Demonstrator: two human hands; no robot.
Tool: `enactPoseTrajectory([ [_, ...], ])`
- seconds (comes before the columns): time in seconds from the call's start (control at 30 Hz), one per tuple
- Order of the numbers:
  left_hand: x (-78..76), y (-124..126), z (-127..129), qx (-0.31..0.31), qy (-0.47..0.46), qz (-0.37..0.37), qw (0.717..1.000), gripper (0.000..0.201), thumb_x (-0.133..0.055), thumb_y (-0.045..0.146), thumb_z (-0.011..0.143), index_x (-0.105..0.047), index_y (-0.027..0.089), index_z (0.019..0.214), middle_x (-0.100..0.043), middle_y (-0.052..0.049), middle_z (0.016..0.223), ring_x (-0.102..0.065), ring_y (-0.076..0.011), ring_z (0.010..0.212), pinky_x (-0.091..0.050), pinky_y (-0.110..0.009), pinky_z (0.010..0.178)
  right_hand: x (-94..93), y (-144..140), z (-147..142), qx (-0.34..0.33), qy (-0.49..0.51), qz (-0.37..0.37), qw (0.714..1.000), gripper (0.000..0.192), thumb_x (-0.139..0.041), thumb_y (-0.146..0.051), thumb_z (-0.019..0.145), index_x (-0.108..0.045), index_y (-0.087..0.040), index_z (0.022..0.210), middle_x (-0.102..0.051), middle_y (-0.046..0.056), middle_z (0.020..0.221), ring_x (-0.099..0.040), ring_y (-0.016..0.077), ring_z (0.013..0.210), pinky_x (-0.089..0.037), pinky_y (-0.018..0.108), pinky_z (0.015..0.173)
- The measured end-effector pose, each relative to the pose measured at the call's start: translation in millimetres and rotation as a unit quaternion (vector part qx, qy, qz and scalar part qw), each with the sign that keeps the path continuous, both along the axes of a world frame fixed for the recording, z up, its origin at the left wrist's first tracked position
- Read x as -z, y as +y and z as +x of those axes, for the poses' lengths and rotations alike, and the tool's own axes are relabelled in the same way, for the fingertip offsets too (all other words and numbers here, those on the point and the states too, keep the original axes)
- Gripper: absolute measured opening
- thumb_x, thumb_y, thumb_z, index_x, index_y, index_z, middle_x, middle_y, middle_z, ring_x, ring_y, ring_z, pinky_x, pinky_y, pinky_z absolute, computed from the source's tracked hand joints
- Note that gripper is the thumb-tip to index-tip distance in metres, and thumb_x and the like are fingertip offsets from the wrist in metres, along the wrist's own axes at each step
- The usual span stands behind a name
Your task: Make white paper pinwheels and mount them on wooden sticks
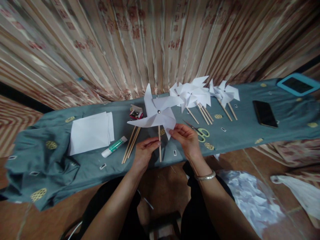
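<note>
A white paper pinwheel [162, 115] with a shiny pin at its centre stands upright before me on a thin wooden stick [160, 155]. My left hand [146, 151] pinches that stick below the paper blades. At the lower right blade, the fingertips of my right hand [186, 138] are closed on the paper edge. Left of the pinwheel lie several loose wooden sticks [131, 145] and a small open box of metal pins [136, 112]. Scissors [202, 132] with light green handles rest just beyond my right hand.
Several pinwheels [191, 95] lie along the back, with more pinwheels [225, 93] to their right. White paper sheets [90, 131] and a glue stick [114, 146] are on the left. A phone [265, 114] and a blue-framed device [298, 84] lie right. A bag of paper scraps [252, 196] stands below.
</note>
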State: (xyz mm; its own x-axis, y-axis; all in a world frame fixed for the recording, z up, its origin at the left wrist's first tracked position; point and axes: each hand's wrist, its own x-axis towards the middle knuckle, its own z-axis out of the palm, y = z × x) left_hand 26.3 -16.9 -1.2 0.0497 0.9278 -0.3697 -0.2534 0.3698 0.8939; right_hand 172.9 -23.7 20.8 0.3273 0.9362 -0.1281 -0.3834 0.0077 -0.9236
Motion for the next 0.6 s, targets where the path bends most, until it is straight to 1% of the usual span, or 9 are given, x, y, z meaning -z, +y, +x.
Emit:
enactPoseTrajectory([
  [0.17,0.7,-0.3,-0.2,0.011,0.006,0.013,1.0,0.029,-0.088,0.032,0.047,-0.079,0.021,0.072,-0.077,-0.004,0.077,-0.067,-0.0179,0.074,-0.051,-0.034,0.085,-1.1,-1.5,-4.5,-0.025,0.026,-0.016,0.999,0.04,-0.094,-0.039,0.045,-0.071,-0.022,0.074,-0.073,-0.005,0.064,-0.062,0.0103,0.057,-0.054,0.026,0.064],
  [0.27,1.3,-0.4,0.2,0.016,0.002,0.015,1.0,0.029,-0.088,0.032,0.047,-0.079,0.021,0.073,-0.078,-0.004,0.078,-0.068,-0.0186,0.076,-0.051,-0.035,0.087,0.5,-2.3,-6.3,-0.038,0.026,-0.018,0.999,0.039,-0.093,-0.039,0.048,-0.071,-0.022,0.075,-0.073,-0.004,0.066,-0.063,0.0109,0.058,-0.054,0.026,0.064],
  [0.47,0.3,-1.7,0.3,0.029,-0.013,0.016,0.999,0.03,-0.089,0.032,0.049,-0.079,0.02,0.075,-0.078,-0.004,0.08,-0.071,-0.0217,0.082,-0.051,-0.038,0.091,4.0,-3.3,-9.1,-0.066,-0.019,-0.013,0.998,0.036,-0.089,-0.042,0.055,-0.071,-0.022,0.079,-0.074,-0.002,0.071,-0.065,0.0128,0.062,-0.055,0.028,0.066],
  [0.6,-0.5,-2.4,0.6,0.04,-0.007,0.027,0.999,0.032,-0.09,0.037,0.049,-0.079,0.02,0.074,-0.078,-0.004,0.08,-0.071,-0.0227,0.084,-0.051,-0.038,0.092,5.2,-5.3,-11.9,-0.077,-0.071,-0.003,0.995,0.033,-0.087,-0.043,0.057,-0.068,-0.021,0.073,-0.072,-0.002,0.068,-0.064,0.0136,0.061,-0.054,0.027,0.063],
])
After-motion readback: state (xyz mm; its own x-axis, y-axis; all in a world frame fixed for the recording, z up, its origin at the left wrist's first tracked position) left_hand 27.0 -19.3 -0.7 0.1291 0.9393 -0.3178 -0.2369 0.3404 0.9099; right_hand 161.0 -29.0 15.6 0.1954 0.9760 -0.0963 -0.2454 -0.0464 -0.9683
